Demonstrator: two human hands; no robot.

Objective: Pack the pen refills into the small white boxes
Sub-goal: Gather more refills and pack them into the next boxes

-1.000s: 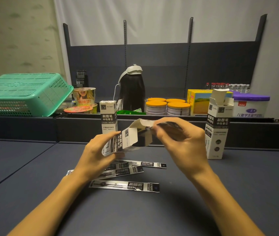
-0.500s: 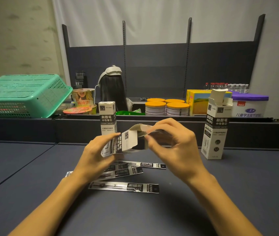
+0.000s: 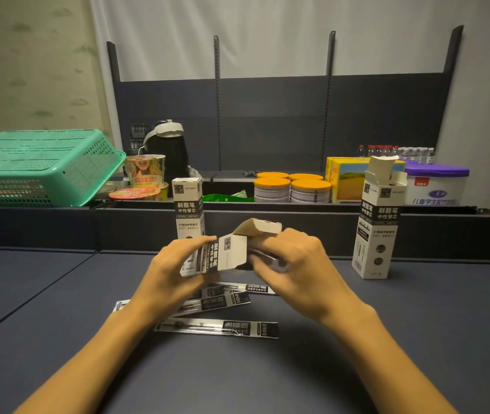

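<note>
Left hand (image 3: 175, 267): grips the small white box (image 3: 226, 253), held above the counter (image 3: 417, 324).
Right hand (image 3: 294, 264): pinching refills (image 3: 263, 254), now pushed deeper into the box mouth.
Remaining: loose refill packets (image 3: 217, 327) on the counter await packing.

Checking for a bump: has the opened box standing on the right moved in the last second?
No. The opened box stands at the same spot against the dark ledge behind it, below the purple-lidded tub; small shifts match the camera's own motion.
</note>
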